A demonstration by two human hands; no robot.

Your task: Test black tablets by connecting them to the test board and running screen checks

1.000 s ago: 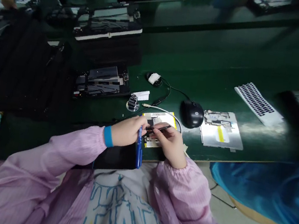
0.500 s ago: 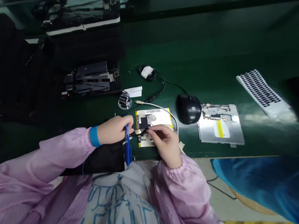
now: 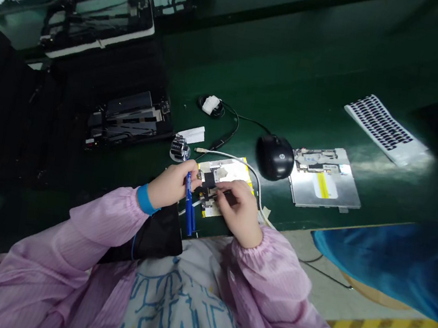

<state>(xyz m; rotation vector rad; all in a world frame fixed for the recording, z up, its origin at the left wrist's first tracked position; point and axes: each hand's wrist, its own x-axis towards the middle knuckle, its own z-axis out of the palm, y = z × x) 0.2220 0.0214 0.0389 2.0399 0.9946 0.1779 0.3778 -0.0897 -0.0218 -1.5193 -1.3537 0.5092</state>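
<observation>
My left hand (image 3: 171,181) is closed around a blue pen (image 3: 189,211), which points down toward the table's front edge. The fingertips of that hand are at the left side of a flat silver panel (image 3: 238,171) with yellow edges and dark electronic parts, perhaps a tablet battery assembly. My right hand (image 3: 242,214) bends over the same panel from the right. Its thumb and forefinger come close together at the dark middle part, and whatever is between them is too small to make out. A white cable (image 3: 240,159) curves over the panel and behind my right hand.
Right of the panel sit a black mouse (image 3: 275,157) and another silver panel (image 3: 322,187). A keyboard sheet (image 3: 385,126) lies farther right. Left are a metal counter (image 3: 180,149), opened device parts (image 3: 131,118) and a black pouch (image 3: 159,232). Blue cloth (image 3: 385,260) hangs at the right.
My left hand has moved slightly forward along the panel's left side, still with the pen. My right thumb and forefinger have shifted a little over the dark part. The view has shifted slightly.
</observation>
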